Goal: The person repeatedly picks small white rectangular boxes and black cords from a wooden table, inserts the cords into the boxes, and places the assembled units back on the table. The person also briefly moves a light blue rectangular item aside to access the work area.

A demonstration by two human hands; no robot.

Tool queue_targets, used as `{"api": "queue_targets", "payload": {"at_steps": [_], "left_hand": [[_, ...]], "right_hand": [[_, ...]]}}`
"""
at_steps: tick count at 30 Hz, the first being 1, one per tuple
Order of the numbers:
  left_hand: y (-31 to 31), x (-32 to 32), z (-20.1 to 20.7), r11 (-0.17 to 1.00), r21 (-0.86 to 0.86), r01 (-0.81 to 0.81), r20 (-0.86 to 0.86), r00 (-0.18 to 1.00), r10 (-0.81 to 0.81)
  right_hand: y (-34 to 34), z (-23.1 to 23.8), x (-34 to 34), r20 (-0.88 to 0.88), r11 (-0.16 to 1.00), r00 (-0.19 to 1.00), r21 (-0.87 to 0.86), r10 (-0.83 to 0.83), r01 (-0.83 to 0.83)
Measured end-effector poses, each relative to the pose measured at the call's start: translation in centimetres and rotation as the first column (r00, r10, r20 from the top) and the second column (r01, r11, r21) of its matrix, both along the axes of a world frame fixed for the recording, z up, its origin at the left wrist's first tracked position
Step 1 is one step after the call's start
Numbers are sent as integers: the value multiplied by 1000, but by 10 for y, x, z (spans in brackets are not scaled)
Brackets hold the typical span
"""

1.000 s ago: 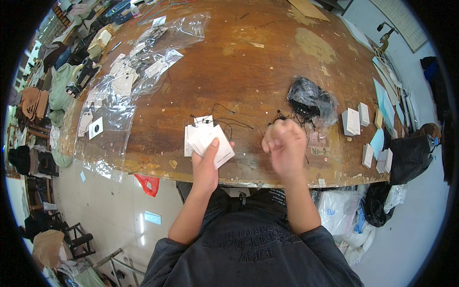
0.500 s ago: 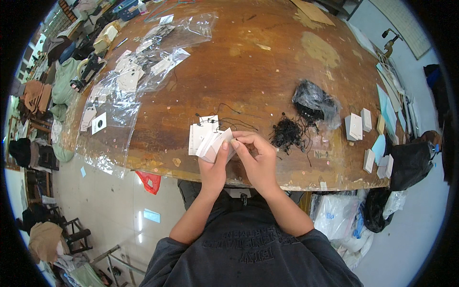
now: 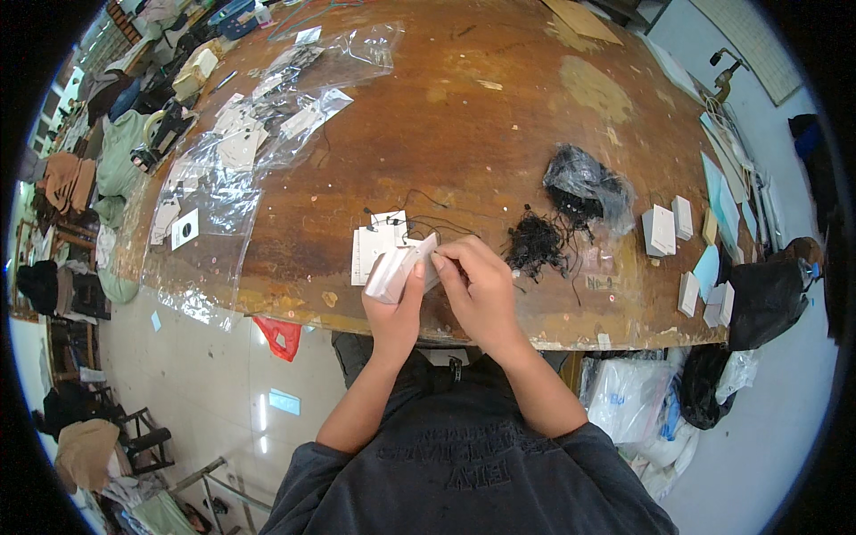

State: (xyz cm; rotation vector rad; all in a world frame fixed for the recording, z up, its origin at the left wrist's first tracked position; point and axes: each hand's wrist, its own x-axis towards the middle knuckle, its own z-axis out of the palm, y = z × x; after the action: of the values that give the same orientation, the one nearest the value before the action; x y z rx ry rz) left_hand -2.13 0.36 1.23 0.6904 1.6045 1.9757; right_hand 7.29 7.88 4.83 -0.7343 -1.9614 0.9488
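My left hand [image 3: 393, 316] is closed round a stack of white hang tags [image 3: 392, 275], held tilted above the table's near edge. The thumb lies along the front tag. At the stack's right edge, my right hand [image 3: 481, 281] pinches with thumb and forefinger; what lies between the fingertips is too small to make out. Just beyond the stack lie more white hang tags [image 3: 378, 239] with black strings [image 3: 437, 219] trailing off to the right. A tangled heap of black strings [image 3: 535, 242] rests to the right of my hands.
Beyond the heap is a clear plastic bag [image 3: 584, 178] with black strings. Small stacks of white tags [image 3: 659, 232] stand on the right of the worn wooden table [image 3: 446, 125]. Flat plastic bags holding loose tags [image 3: 239, 143] cover its left. A black bag [image 3: 769, 308] sits at the right edge.
The stack in my left hand has tilted and shifted slightly left. My right fingertips have moved a little up along its right edge, and the right hand has turned slightly.
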Motion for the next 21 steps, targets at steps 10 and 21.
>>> {"api": "queue_targets", "payload": {"at_steps": [10, 21], "left_hand": [[1, -23, 0, 995, 89, 44, -738, 674, 36], [-3, -26, -3, 990, 70, 124, -933, 359, 21]], "right_hand": [[10, 5, 6, 142, 985, 983, 117, 113, -130], [48, -6, 26, 236, 993, 965, -14, -113, 120]]}}
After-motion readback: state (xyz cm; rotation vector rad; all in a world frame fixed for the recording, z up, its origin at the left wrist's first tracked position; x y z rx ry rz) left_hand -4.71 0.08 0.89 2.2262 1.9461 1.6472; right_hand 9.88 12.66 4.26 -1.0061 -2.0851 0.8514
